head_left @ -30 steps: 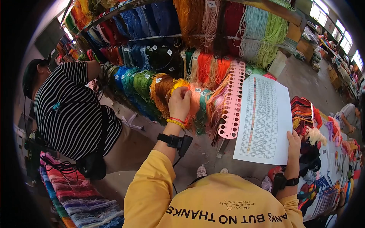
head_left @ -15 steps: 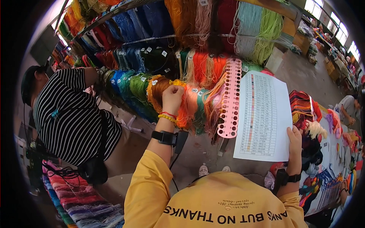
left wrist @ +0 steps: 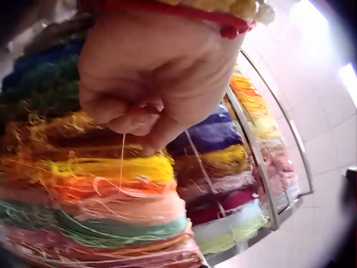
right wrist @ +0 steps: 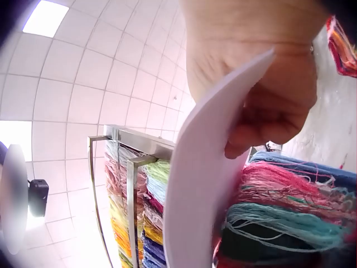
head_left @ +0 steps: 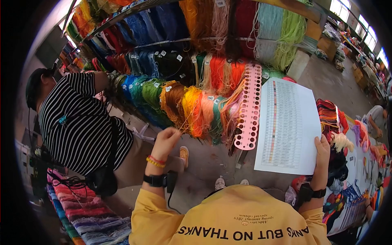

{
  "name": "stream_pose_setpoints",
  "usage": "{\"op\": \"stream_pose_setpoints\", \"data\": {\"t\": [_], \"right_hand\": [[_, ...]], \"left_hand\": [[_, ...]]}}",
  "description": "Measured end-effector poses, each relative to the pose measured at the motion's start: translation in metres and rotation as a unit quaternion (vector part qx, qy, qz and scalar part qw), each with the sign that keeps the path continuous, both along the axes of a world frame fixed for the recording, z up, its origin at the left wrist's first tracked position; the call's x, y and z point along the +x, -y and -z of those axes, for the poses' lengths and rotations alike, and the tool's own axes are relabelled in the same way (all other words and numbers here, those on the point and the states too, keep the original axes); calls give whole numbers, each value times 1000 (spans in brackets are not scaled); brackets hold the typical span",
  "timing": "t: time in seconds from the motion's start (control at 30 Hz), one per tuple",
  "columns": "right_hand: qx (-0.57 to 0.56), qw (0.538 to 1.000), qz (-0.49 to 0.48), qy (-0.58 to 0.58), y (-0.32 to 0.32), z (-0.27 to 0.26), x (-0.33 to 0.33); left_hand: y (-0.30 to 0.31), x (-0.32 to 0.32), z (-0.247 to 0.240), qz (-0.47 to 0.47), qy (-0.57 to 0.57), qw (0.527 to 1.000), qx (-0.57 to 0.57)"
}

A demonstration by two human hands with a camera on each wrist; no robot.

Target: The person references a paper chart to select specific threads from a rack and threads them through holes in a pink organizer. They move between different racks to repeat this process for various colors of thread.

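My left hand (head_left: 165, 143) is in front of the rack's near row and pinches a thin pale peach thread (left wrist: 122, 162) between thumb and fingertips. The thread runs back to the hanging skeins, where yellow (head_left: 190, 99), orange and peach (head_left: 207, 109) ones hang side by side. In my right hand (head_left: 322, 153) is a white sheet (head_left: 302, 134) printed with a table and a strip of colour swatches, gripped at its right edge. Along the sheet's left side stands a pink card (head_left: 249, 108) with two rows of holes and coloured threads tied along its left edge.
Upper rails hold more skeins, blue (head_left: 169, 20) and light green (head_left: 292, 36) among them. A person in a striped shirt (head_left: 77, 118) stands at my left by the rack. Red and purple skeins (head_left: 87, 196) lie lower left; at right is a table with yarn bundles (head_left: 341, 141).
My left hand has drawn back from the yellow and orange skeins, down and toward me, with a thread stretched from its fingertips. The right hand keeps holding the sheet.
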State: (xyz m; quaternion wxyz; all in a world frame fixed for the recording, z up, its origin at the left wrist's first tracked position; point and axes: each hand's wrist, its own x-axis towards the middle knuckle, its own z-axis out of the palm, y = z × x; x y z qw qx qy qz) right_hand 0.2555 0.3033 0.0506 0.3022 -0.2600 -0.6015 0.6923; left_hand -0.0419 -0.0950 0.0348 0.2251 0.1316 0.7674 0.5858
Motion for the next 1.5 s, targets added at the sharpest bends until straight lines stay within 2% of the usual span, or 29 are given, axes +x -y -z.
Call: {"op": "stream_pose_setpoints", "data": {"t": [0.07,0.1,0.13,0.2,0.27,0.3,0.33,0.37,0.4,0.43,0.5,0.57,0.67,0.73,0.83,0.87,0.93,0.97,1.0,1.03,1.07,1.1,1.13,1.23,1.27,1.37,1.4,1.47,1.5], "right_hand": [[-14,1000,-2,-22,-1,-3,-4],[-26,999,-1,-36,0,-4,-7],[-39,998,1,-50,1,-6,-10],[-53,997,7,-64,4,-9,-14],[-108,990,-9,-87,9,-14,-16],[-155,982,-27,-103,13,-19,-15],[-203,971,-43,-118,19,-26,-15],[-206,967,-66,-136,27,-36,-16],[-207,962,-88,-155,36,-49,-19],[-209,956,-110,-172,46,-62,-23],[-209,946,-144,-202,65,-80,-31],[-212,941,-143,-220,78,-90,-36],[-210,951,-35,-222,80,-88,-41],[-151,971,35,-182,64,-72,-48],[64,997,15,-36,22,-14,-40],[43,999,16,-25,17,1,-39],[22,1000,18,-6,18,9,-38],[12,1000,19,4,19,11,-37],[15,1000,20,13,23,10,-39],[18,999,21,21,28,7,-42],[22,999,21,28,31,5,-43],[31,998,18,44,31,4,-43],[40,997,14,59,29,3,-42],[58,984,18,169,28,-7,-35],[63,974,22,216,27,-10,-32],[265,944,103,170,2,1,-22],[305,942,105,96,7,-12,-27],[278,954,33,108,35,-60,-43],[290,954,-33,70,59,-84,-56]], "left_hand": [[40,9,26,-40,47,997,36],[58,16,38,-72,86,989,92],[78,26,51,-104,123,976,147],[122,45,86,-190,182,947,185],[177,72,145,-284,230,905,220],[202,94,167,-355,255,885,161],[256,110,219,-365,344,863,61],[300,141,272,-411,348,842,-22],[320,170,286,-419,342,833,-120],[336,196,296,-395,333,825,-232],[351,241,303,-268,321,799,-432],[357,275,304,-151,319,768,-534],[360,300,309,-65,321,738,-590],[364,306,312,-29,315,724,-613],[386,301,330,21,281,709,-646],[392,295,336,56,249,706,-661],[396,262,342,175,99,688,-697],[390,242,346,186,24,693,-696],[360,213,336,53,25,777,-627],[331,187,321,-31,8,859,-511],[239,158,228,-192,125,888,-399],[200,140,203,-203,61,925,-315],[152,124,151,-147,-37,956,-252],[79,86,96,-41,-97,987,-117],[60,78,74,-17,-126,986,-106],[20,66,3,33,-168,984,-54],[10,66,-22,49,-164,984,-52],[-5,63,-66,104,-186,975,-60],[-12,62,-86,142,-213,964,-68]]}}
